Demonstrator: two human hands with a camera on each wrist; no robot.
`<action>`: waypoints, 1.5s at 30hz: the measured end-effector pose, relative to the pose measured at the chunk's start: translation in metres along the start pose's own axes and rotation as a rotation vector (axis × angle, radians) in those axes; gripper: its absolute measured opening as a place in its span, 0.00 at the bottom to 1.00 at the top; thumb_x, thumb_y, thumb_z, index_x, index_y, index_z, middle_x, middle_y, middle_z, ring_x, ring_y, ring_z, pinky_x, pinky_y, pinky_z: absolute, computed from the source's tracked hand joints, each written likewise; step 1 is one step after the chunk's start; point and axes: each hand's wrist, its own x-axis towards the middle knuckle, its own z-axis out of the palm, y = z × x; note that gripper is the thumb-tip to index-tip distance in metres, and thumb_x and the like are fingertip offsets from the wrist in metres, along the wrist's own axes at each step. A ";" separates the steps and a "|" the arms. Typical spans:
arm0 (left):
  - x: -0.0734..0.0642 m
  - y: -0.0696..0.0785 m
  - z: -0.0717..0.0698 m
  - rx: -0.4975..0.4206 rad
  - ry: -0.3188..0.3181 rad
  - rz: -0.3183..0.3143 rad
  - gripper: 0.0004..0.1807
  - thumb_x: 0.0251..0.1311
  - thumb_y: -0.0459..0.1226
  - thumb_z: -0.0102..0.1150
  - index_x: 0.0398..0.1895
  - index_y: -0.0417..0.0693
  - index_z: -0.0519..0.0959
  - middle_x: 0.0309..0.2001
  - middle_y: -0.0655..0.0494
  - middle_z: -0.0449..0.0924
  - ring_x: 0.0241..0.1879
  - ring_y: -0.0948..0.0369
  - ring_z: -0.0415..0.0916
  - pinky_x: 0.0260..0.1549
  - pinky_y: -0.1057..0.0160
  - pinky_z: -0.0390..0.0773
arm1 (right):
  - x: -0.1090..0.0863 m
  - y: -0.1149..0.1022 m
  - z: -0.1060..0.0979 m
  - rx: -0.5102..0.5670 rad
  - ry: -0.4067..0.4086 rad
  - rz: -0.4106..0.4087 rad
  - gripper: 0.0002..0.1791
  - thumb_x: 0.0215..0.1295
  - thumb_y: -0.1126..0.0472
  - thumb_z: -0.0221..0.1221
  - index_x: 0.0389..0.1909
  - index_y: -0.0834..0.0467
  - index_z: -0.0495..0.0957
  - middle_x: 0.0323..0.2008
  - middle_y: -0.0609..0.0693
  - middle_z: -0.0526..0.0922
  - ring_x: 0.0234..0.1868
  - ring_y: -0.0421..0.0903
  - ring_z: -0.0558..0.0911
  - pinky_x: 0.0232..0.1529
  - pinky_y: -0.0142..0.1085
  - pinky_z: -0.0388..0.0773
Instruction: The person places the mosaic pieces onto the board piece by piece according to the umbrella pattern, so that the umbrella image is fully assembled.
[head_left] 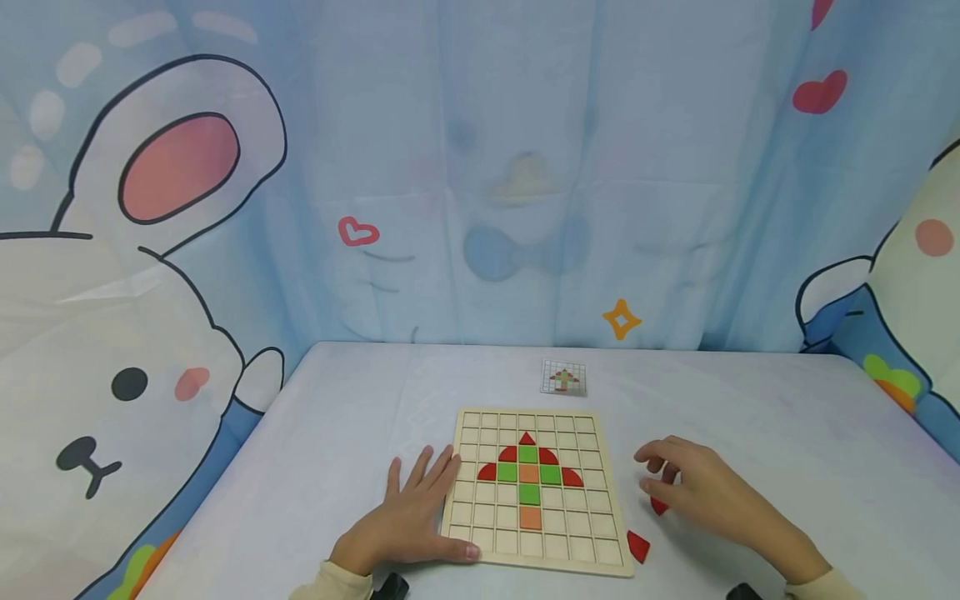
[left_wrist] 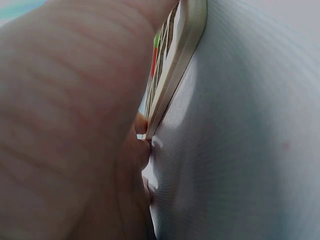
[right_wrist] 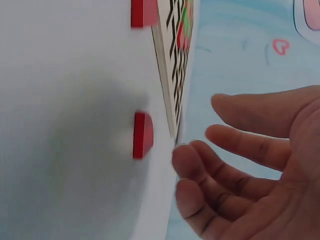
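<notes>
My left hand [head_left: 408, 521] lies with spread fingers against the left edge of a wooden grid board [head_left: 465, 533], its thumb over the near left corner. On the board, red, green and orange pieces form a pattern, with a red triangle [head_left: 527, 438] at the top and an orange square [head_left: 530, 517] at the bottom. Right of the board my right hand [head_left: 701, 487] hovers with loosely bent fingers and nothing between them. Below its fingers a red piece [head_left: 659, 506] with a curved edge lies on the table, partly hidden in the head view. Another red piece [head_left: 638, 547] sits beside the board's near right corner.
A small card [head_left: 564, 378] printed with a grid and a similar figure lies behind the board. The white-covered table [head_left: 360, 400] ends at a blue curtain [head_left: 450, 167] with cartoon animals. Dark wrist devices show at the bottom edge.
</notes>
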 end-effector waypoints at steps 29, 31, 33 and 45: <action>-0.003 0.002 -0.001 -0.010 -0.004 0.002 0.69 0.55 0.72 0.68 0.88 0.44 0.48 0.88 0.49 0.39 0.85 0.43 0.29 0.72 0.26 0.25 | 0.005 0.014 0.013 -0.023 -0.127 0.058 0.11 0.64 0.73 0.71 0.40 0.57 0.81 0.31 0.45 0.77 0.35 0.46 0.76 0.38 0.40 0.81; -0.003 0.003 -0.001 -0.009 -0.005 0.000 0.69 0.55 0.72 0.68 0.88 0.44 0.47 0.88 0.49 0.39 0.85 0.43 0.29 0.72 0.26 0.25 | 0.004 0.014 0.012 0.019 -0.105 0.058 0.11 0.66 0.74 0.69 0.43 0.57 0.83 0.31 0.45 0.79 0.34 0.46 0.77 0.36 0.39 0.81; -0.003 0.003 -0.002 -0.011 -0.007 -0.002 0.69 0.55 0.72 0.68 0.88 0.44 0.47 0.88 0.49 0.39 0.85 0.44 0.29 0.72 0.26 0.24 | 0.003 0.015 0.011 0.064 -0.084 0.058 0.11 0.67 0.74 0.68 0.47 0.59 0.84 0.33 0.46 0.80 0.34 0.46 0.77 0.33 0.37 0.81; -0.004 0.005 -0.004 0.001 -0.009 -0.001 0.69 0.55 0.72 0.67 0.88 0.44 0.47 0.88 0.49 0.39 0.85 0.44 0.29 0.72 0.26 0.25 | 0.001 -0.001 0.007 0.285 -0.050 0.005 0.13 0.65 0.73 0.69 0.49 0.63 0.83 0.38 0.48 0.84 0.38 0.48 0.82 0.39 0.35 0.85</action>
